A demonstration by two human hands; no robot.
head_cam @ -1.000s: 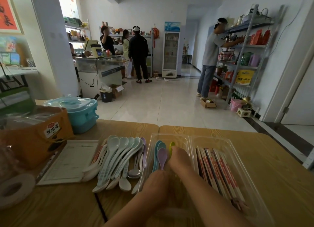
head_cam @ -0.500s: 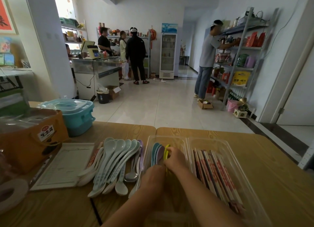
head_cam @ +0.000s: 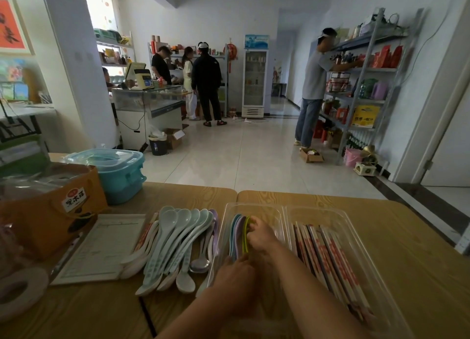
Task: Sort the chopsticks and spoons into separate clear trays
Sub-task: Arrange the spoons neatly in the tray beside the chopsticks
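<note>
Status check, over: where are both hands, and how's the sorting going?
Right hand pinching yellow-green spoon in left tray; left hand at spoon handles, grip unclear. Chopsticks in right tray. Loose spoons wait outside; nothing blocking.

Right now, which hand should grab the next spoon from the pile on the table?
Probably left: the left hand is at the spoon tray's near end, beside the loose spoon pile; the right hand is farther off, pinching the yellow-green spoon.
</note>
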